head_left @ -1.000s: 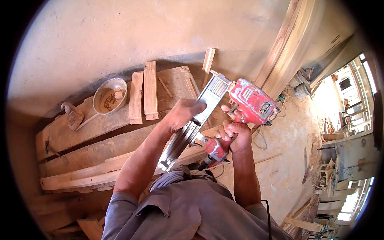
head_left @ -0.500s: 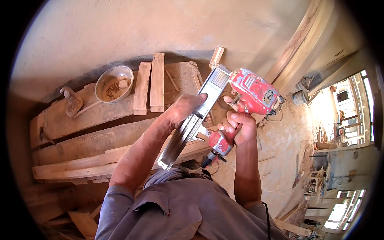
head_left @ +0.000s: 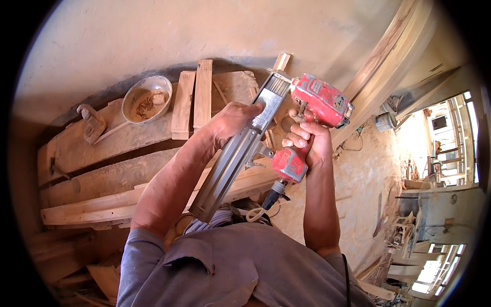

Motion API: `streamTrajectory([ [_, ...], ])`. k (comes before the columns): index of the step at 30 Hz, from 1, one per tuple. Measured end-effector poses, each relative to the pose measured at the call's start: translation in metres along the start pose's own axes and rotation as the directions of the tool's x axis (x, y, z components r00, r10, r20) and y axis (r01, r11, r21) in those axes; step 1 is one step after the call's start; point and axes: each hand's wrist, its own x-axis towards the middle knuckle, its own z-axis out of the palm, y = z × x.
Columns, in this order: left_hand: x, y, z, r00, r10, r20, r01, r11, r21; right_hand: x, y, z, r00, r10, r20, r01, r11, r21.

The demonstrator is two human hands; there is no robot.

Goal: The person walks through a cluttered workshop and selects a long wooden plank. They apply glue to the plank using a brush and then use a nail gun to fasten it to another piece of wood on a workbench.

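Observation:
I hold a worn red and grey nail gun (head_left: 321, 101) up in front of my chest, over the workbench edge. My right hand (head_left: 313, 146) is wrapped round its handle, between the red head and the red lower end where a dark air fitting (head_left: 272, 197) hangs. The long silver magazine (head_left: 225, 166) slants from upper right to lower left. Across its upper part lies my left hand (head_left: 238, 120), thumb on top beside a shiny strip (head_left: 271, 100); its other fingers are hidden behind the magazine.
On the dusty plank bench (head_left: 115, 156) sit a bowl of nails (head_left: 147, 100), two short boards (head_left: 203, 94) and a wooden tool with a curved handle (head_left: 92, 123). Long timbers (head_left: 394, 56) lean at the right against the wall. Scrap wood (head_left: 105, 279) lies lower left.
The nail gun has turned a little in my hands, its lower end shifting right and the magazine showing more of its outer face. My left hand stays on the magazine.

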Motion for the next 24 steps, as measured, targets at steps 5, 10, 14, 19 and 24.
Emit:
streamTrajectory([
  [5, 0.001, -0.007, 0.000, 0.999, -0.044, -0.020, 0.043, 0.998, -0.035, 0.001, 0.003, -0.008, 0.998, 0.056, 0.004, -0.056, 0.996, 0.073],
  [10, 0.006, -0.011, -0.007, 0.998, -0.023, -0.066, 0.029, 0.996, 0.086, 0.006, 0.013, -0.023, 0.997, 0.021, 0.074, -0.028, 0.996, 0.089],
  [14, 0.002, -0.008, -0.007, 0.992, 0.058, -0.115, -0.024, 0.959, 0.284, 0.008, 0.022, -0.034, 0.993, 0.009, 0.122, -0.030, 0.984, 0.173],
  [19, -0.016, 0.004, -0.001, 0.943, 0.325, -0.066, -0.214, 0.748, 0.628, 0.016, 0.036, -0.039, 0.973, -0.070, 0.219, 0.035, 0.986, 0.161],
  [24, -0.029, 0.008, 0.005, 0.926, 0.351, -0.141, -0.176, 0.730, 0.660, 0.020, 0.049, -0.044, 0.958, -0.109, 0.264, 0.062, 0.981, 0.182],
])
